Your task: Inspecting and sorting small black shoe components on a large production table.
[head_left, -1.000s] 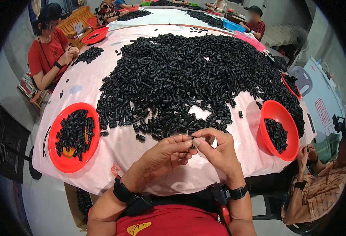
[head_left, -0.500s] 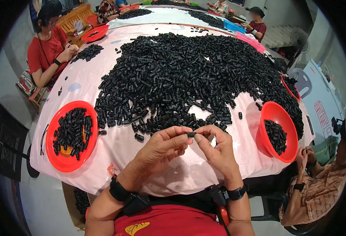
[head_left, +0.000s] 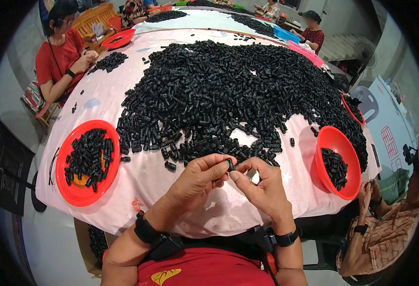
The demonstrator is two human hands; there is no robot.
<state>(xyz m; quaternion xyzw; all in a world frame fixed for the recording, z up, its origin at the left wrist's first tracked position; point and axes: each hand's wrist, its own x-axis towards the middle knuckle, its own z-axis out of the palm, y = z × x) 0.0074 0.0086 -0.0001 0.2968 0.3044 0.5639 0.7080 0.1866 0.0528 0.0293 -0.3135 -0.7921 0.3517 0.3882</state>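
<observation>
Above the near part of the table, my left hand (head_left: 201,178) pinches a small black cylindrical piece (head_left: 230,165) between thumb and fingertips. My right hand (head_left: 264,188) meets it from the other side, thumb and index finger closed at the piece's lower end. Just beyond both hands spreads a large heap of similar black pieces (head_left: 219,90). To the left stands a red plate-like basin (head_left: 62,183) holding many of them. On the right a deeper red bowl (head_left: 318,167) contains a smaller pile.
A pink tablecloth (head_left: 152,190) covers the table. At the far left a person in red (head_left: 59,62) works beside a small pile; another person's hands (head_left: 367,190) are at the right edge. Below the table's left corner is a cardboard box (head_left: 83,248) of black pieces.
The black piece has turned from lying sideways to standing more upright between my fingertips. My right thumb and fingers have shifted slightly lower and left. The whole view has moved a little.
</observation>
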